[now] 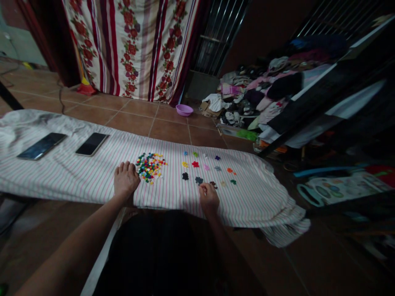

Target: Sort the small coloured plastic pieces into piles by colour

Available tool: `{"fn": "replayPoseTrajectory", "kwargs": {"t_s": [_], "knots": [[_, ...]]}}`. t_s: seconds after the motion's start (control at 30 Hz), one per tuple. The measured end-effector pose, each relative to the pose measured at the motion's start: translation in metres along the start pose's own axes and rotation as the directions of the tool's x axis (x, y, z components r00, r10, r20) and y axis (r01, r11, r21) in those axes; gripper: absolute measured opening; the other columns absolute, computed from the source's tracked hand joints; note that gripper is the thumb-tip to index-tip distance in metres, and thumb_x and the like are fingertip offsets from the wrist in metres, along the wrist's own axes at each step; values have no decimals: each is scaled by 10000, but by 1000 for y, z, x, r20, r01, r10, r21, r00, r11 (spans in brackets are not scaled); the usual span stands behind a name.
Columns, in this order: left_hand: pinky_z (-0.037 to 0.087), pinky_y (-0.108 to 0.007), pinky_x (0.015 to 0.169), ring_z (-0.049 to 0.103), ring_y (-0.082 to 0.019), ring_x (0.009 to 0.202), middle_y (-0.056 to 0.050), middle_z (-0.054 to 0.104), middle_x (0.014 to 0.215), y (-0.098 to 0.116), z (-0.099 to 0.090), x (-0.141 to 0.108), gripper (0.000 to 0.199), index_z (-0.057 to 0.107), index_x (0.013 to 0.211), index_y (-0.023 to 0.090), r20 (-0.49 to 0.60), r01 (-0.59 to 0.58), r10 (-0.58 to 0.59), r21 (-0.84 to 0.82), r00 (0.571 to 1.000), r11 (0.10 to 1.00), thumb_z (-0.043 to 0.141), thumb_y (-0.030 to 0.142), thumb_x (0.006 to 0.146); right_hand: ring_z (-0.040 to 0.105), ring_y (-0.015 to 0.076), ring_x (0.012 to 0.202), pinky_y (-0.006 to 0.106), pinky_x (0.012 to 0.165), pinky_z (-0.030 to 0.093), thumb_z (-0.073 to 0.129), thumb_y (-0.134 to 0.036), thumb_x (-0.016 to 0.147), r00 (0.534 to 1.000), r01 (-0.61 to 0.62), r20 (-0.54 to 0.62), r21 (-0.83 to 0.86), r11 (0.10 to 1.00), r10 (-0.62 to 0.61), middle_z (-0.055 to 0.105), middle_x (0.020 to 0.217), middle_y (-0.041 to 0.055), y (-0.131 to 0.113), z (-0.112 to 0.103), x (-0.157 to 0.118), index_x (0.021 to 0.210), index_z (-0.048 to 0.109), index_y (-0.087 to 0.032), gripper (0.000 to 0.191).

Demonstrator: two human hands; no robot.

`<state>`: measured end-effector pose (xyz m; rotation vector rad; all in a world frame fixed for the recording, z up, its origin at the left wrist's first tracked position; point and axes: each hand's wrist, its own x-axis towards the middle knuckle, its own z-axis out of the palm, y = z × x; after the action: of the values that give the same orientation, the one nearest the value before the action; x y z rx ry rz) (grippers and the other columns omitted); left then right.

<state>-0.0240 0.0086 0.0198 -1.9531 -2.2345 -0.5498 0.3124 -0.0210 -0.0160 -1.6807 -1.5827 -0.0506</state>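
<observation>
My left hand [126, 179] lies on the striped cloth, fingers spread a little, at the left edge of a pile of small multicoloured pieces [150, 167]. My right hand [210, 198] is closed, its fingertips at the lower edge of a dark grey cluster [199, 180]; what it holds, if anything, is too small to make out. Around it lie small single-colour clusters, among them a black one [185, 176], a red one [195, 164], an orange one [231, 171] and a brown one [213, 185].
Two phone-like devices, a larger one [42, 146] and a smaller one [91, 144], lie on the cloth [247, 205] at the left. Beyond its far edge, a purple basin [184, 109] stands on the tiled floor. Clothes [256, 94] are heaped at the back right.
</observation>
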Motion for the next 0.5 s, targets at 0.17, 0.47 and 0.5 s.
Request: {"fn": "replayPoseTrajectory", "kwargs": {"t_s": [0.17, 0.47, 0.5], "knots": [[353, -468, 1071, 475, -326, 1289, -166, 587, 1311, -1, 0, -1, 339, 607, 1082, 134, -23, -16, 16, 8, 1000, 1000, 333, 241, 914, 619, 189, 810, 299, 765, 466, 430, -291, 900, 999, 44, -30, 15, 999, -43, 689, 896, 70, -1, 0, -1, 870, 660, -216, 244], [332, -469, 1067, 455, -339, 1299, -165, 573, 1325, 0, 6, 0, 334, 598, 1111, 136, -33, -8, 8, 7, 999, 1000, 347, 247, 920, 558, 168, 658, 309, 689, 485, 465, -367, 872, 993, 40, -116, 63, 997, -33, 657, 784, 48, -11, -2, 8, 907, 686, -192, 284], [333, -466, 1060, 455, -337, 1296, -166, 573, 1320, 1, 6, 0, 332, 598, 1106, 139, -37, -16, 16, 14, 999, 1000, 343, 246, 922, 557, 166, 658, 311, 688, 488, 478, -372, 873, 994, 65, -98, 89, 994, -56, 656, 786, 47, -17, -2, 12, 910, 687, -192, 278]]}}
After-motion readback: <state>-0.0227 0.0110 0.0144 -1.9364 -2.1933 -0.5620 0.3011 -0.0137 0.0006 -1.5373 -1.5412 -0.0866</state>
